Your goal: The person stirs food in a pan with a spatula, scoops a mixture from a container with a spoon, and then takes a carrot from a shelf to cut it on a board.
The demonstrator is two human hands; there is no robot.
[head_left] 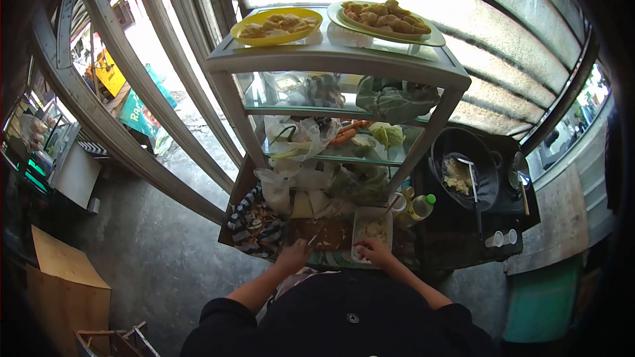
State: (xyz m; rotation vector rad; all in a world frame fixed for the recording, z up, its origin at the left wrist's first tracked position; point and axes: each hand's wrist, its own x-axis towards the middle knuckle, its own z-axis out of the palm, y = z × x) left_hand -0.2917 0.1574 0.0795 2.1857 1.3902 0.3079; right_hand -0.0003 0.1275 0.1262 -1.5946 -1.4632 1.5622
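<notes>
My left hand [294,256] is closed around a small knife [314,237], its pale blade angled over a brown wooden cutting board [338,230]. Pale chopped bits lie scattered on the board. To the right of the board stands a clear rectangular plastic container [358,225] with pale chopped food [375,228] inside. My right hand [374,251] is at the container's front end, fingers curled inward over the food; what they pinch, if anything, is too small to tell. A striped cloth or bag [261,233] with peelings on it lies left of the board.
A glass-shelved cabinet [337,61] with vegetables rises ahead, topped by a yellow plate [248,39] and a pale plate [433,41] of fried food. On the right, a black wok [486,185] holds food and a spatula [477,201]. A green-capped bottle [420,209] stands near the container.
</notes>
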